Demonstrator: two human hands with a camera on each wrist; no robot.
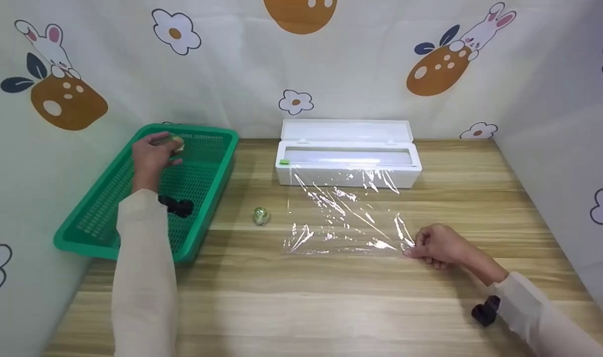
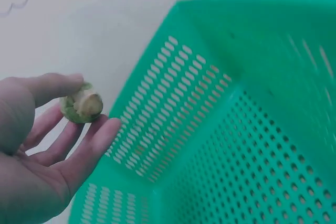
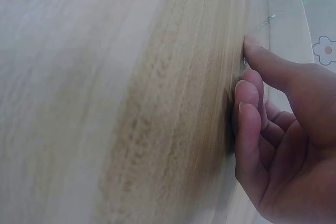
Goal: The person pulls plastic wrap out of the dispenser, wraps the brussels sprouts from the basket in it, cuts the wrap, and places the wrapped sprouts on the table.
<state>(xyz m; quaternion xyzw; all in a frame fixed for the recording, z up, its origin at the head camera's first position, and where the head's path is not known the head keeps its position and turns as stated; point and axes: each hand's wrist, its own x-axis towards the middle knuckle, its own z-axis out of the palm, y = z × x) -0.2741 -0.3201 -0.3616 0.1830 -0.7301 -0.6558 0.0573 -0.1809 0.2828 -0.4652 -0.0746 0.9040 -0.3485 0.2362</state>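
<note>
My left hand pinches a Brussels sprout between thumb and fingers, over the far left part of the green basket. The sprout's pale cut stem end shows in the left wrist view. On the right, my right hand pinches the near right corner of a clear sheet of cling film. That film stretches out over the tabletop from a white cling film dispenser, whose lid stands raised. Another Brussels sprout, with a shiny surface, sits on the table between basket and film.
A wood-grain table carries everything. Behind it and along both sides hangs a pale printed curtain. A small green slider sits at the left end of the dispenser's front edge.
</note>
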